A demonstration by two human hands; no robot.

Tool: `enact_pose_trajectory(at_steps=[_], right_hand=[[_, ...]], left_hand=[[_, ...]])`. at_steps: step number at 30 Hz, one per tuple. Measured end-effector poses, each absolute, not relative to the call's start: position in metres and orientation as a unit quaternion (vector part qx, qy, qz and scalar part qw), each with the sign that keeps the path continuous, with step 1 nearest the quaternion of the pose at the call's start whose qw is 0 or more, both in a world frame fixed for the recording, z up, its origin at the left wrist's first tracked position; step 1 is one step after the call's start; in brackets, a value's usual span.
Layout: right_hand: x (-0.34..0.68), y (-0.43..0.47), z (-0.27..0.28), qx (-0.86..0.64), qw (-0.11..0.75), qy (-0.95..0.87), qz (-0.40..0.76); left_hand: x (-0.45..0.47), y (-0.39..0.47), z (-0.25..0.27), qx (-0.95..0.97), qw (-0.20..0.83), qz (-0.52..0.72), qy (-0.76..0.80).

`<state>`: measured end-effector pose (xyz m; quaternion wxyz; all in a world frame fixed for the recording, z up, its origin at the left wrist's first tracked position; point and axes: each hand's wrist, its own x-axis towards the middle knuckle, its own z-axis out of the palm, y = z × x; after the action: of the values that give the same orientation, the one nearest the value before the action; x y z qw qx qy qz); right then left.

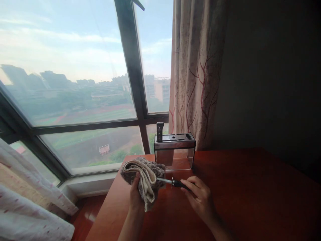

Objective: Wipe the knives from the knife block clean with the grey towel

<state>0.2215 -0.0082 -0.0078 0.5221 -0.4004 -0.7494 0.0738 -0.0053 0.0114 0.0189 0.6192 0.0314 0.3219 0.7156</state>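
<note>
My left hand (136, 194) is closed around a folded grey and cream cloth (142, 174), held above the table. In my right hand (199, 195) is the black handle of a sharpening steel (165, 180), gripped with the fingers. Its metal rod points left, and the far end is hidden in the folds of the cloth. Just beyond both hands stands a knife block (175, 144) with clear sides and a slotted top. One dark-handled knife (159, 131) sits upright in its left end; the other slots I can see hold no handles.
The reddish-brown wooden table (240, 187) spreads out to the right, its left edge beside my left arm. Behind the block hangs a patterned curtain (195, 73) next to a large window with a dark frame (130, 60). A white curtain (30, 197) bunches at the lower left.
</note>
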Motion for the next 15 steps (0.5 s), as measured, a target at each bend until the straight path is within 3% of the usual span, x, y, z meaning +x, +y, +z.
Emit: enact_pose_trajectory(at_steps=[7, 15], right_hand=[[0.227, -0.009, -0.001, -0.427, 0.556, -0.703, 0.121], [0.220, -0.009, -0.006, -0.409, 0.546, -0.719, 0.130]], left_hand=[[-0.011, 0.010, 0.024, 0.024, 0.633, 0.720, 0.282], [0.017, -0.008, 0.017, 0.064, 0.658, 0.662, 0.354]])
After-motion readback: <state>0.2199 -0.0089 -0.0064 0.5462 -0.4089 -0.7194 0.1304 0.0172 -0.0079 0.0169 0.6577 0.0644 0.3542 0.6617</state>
